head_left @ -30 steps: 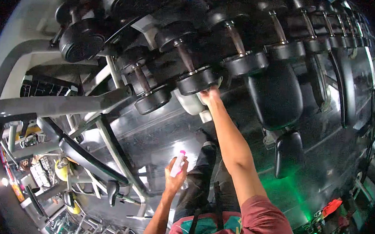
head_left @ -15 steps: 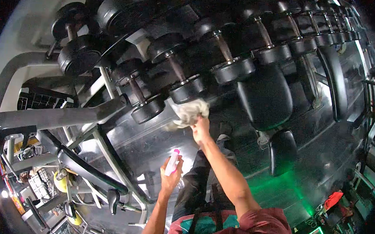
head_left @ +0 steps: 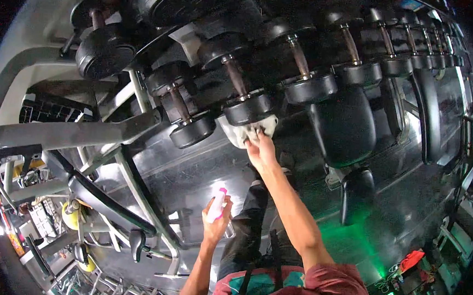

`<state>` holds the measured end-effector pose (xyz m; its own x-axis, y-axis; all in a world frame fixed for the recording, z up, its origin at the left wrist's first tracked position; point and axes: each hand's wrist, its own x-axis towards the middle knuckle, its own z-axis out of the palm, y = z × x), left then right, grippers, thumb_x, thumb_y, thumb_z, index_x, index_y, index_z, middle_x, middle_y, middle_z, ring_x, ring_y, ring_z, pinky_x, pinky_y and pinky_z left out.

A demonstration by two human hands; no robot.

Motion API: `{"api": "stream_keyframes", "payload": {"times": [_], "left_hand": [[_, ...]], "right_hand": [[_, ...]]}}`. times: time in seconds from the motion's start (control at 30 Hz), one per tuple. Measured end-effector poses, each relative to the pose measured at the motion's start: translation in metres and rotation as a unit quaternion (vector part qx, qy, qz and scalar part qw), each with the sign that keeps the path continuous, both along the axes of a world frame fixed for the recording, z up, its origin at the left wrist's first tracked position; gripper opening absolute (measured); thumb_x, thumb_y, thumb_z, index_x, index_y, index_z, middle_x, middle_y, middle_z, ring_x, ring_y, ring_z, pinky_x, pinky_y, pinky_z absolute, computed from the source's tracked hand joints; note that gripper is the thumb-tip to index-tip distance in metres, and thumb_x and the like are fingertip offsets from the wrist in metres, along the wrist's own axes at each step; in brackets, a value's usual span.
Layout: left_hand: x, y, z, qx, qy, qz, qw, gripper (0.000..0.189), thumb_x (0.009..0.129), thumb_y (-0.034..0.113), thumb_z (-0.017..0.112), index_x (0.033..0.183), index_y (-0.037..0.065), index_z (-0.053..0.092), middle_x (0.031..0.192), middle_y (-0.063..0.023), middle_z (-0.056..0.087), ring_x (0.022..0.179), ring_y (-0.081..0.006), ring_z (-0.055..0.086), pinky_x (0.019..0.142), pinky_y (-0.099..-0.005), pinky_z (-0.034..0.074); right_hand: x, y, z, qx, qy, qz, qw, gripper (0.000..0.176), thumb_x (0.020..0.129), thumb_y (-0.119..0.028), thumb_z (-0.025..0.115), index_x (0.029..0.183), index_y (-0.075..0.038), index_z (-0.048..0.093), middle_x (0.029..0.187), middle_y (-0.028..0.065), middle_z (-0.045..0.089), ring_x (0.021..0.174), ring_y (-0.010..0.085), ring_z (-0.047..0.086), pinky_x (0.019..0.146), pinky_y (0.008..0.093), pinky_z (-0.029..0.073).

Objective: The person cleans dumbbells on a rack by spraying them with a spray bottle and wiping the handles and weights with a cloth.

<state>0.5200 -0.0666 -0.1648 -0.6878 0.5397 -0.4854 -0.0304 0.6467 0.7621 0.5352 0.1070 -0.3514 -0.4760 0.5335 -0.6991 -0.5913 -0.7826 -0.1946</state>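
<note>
In my right hand is a crumpled whitish cloth, pressed against the near end of a black dumbbell on the rack. Part of the cloth is hidden behind that dumbbell head. My left hand, lower down and near my body, is wrapped round a white spray bottle with a pink top. Just left of the cloth sits a smaller dumbbell, and another dumbbell lies to its right.
More dumbbells run along the rack to the upper right. A black padded bench stands under the rack on the right. Grey machine frames fill the left side. Dark flooring with green light lies below.
My right hand has brought the cloth up against the dumbbell's near end. The view has shifted slightly, so the rack sits further right. My left hand still holds the spray bottle.
</note>
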Motion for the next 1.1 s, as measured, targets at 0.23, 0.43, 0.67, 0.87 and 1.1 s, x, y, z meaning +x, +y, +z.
{"api": "stream_keyframes", "payload": {"times": [0.23, 0.43, 0.67, 0.87, 1.1], "left_hand": [[0.000, 0.004, 0.006, 0.030, 0.021, -0.002, 0.999, 0.015, 0.084, 0.008, 0.061, 0.095, -0.002, 0.060, 0.069, -0.0050, 0.061, 0.052, -0.0082, 0.056, 0.048, -0.0240, 0.044], [0.002, -0.016, 0.001, 0.002, -0.003, 0.015, 1.000, 0.015, 0.084, 0.009, 0.060, 0.095, -0.001, 0.060, 0.071, -0.0060, 0.062, 0.052, -0.0091, 0.057, 0.048, -0.0241, 0.044], [0.003, -0.012, 0.011, 0.001, 0.042, -0.017, 0.999, 0.017, 0.084, 0.012, 0.061, 0.095, -0.001, 0.061, 0.066, -0.0051, 0.061, 0.053, -0.0097, 0.058, 0.049, -0.0245, 0.045], [0.008, -0.004, 0.005, 0.038, -0.033, 0.055, 0.997, 0.018, 0.084, 0.014, 0.061, 0.095, -0.001, 0.061, 0.062, -0.0042, 0.059, 0.049, -0.0088, 0.055, 0.046, -0.0249, 0.044], [0.012, -0.007, 0.010, 0.030, -0.054, 0.079, 0.995, 0.017, 0.085, 0.015, 0.061, 0.094, 0.001, 0.060, 0.062, -0.0038, 0.058, 0.049, -0.0088, 0.053, 0.046, -0.0250, 0.044]], "right_hand": [[0.025, 0.008, -0.065, -0.129, -0.073, 0.028, 0.989, 0.018, 0.095, -0.018, 0.040, 0.108, -0.015, 0.052, 0.101, 0.0041, 0.058, 0.093, 0.0221, 0.057, 0.084, 0.0414, 0.047], [-0.057, 0.016, -0.122, -0.158, -0.074, -0.075, 0.982, 0.032, 0.078, 0.003, 0.053, 0.104, -0.016, 0.051, 0.090, 0.0045, 0.055, 0.079, 0.0206, 0.057, 0.068, 0.0342, 0.051], [-0.054, 0.002, -0.016, -0.166, 0.090, -0.071, 0.979, 0.016, 0.093, -0.010, 0.043, 0.104, -0.002, 0.052, 0.105, 0.0111, 0.060, 0.095, 0.0237, 0.060, 0.079, 0.0407, 0.055], [-0.009, 0.033, 0.006, -0.208, -0.045, 0.037, 0.976, 0.015, 0.092, -0.005, 0.040, 0.102, -0.003, 0.051, 0.098, 0.0101, 0.058, 0.088, 0.0235, 0.059, 0.074, 0.0394, 0.055], [0.043, 0.077, 0.109, 0.177, -0.187, 0.004, 0.966, 0.021, 0.087, -0.005, 0.051, 0.107, -0.008, 0.055, 0.095, 0.0054, 0.060, 0.084, 0.0164, 0.059, 0.065, 0.0291, 0.046]]}}
